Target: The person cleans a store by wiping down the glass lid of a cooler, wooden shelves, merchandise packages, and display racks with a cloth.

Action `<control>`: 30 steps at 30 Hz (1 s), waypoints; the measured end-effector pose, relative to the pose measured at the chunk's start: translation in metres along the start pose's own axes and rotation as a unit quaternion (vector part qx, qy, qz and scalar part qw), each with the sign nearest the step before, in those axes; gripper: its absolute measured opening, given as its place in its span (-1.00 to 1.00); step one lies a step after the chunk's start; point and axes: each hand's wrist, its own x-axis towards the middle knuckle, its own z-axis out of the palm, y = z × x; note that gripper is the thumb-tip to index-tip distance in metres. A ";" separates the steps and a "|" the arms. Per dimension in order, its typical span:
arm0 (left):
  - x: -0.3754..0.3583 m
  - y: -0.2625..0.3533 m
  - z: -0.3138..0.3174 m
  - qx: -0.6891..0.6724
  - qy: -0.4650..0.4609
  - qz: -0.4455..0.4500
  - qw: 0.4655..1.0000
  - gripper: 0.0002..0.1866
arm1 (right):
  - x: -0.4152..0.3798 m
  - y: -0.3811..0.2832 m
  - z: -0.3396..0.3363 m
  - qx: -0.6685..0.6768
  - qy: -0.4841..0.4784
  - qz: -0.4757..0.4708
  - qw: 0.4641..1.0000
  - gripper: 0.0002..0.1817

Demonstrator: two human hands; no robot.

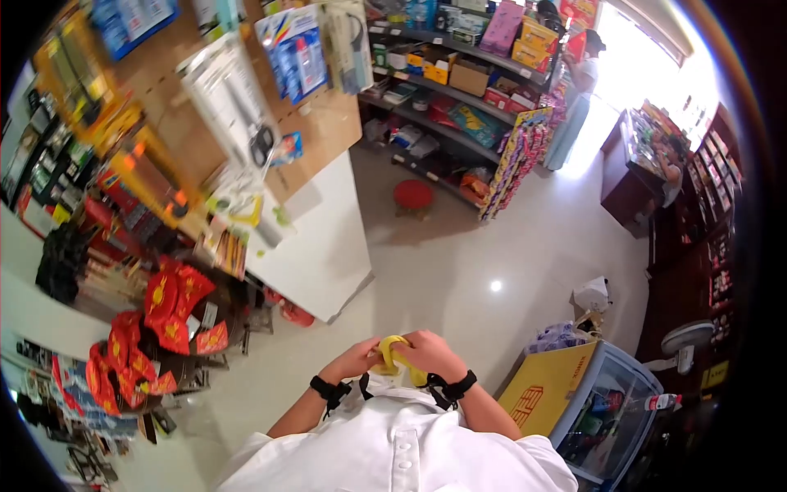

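Note:
In front of my white shirt, a yellow band [387, 351] bends into a loop between my two hands; I cannot make out whether it is cloth, tape or a strap. My left hand [358, 361] grips its left side with curled fingers. On the right side, my right hand [432, 355] pinches the top of the loop, and more yellow shows below that palm. Both wrists wear black straps. The fingertips are partly hidden by the loop.
A pegboard display [316, 131] with packaged scissors stands ahead left, red packages [176, 303] to the left. Shelves [459, 74] and a red stool [413, 195] are farther ahead. A yellow carton [545, 381] sits right, beside a glass-fronted cabinet. People are near the doorway and counter [623, 168].

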 end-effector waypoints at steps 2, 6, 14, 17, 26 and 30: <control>0.040 0.037 -0.021 0.228 0.046 0.139 0.963 -0.49 | 0.025 -0.004 -0.023 -0.021 0.031 0.021 0.999 -0.53; 0.112 0.116 -0.054 0.230 -0.056 0.084 0.968 -0.42 | 0.068 0.021 -0.063 0.025 0.116 0.062 0.991 -0.52; 0.267 0.156 -0.019 0.391 0.012 0.134 0.911 -0.68 | 0.101 0.083 -0.187 0.181 0.119 0.069 0.974 -0.60; 0.340 0.150 -0.016 0.379 0.187 0.176 0.889 -0.80 | 0.121 0.117 -0.239 0.197 0.106 0.065 0.972 -0.63; 0.514 0.225 -0.058 0.379 0.239 0.156 0.880 -0.86 | 0.187 0.186 -0.406 -0.026 0.146 -0.014 0.989 -0.64; 0.570 0.240 -0.079 0.381 0.293 0.179 0.858 -0.90 | 0.223 0.214 -0.441 -0.074 0.153 0.026 0.985 -0.64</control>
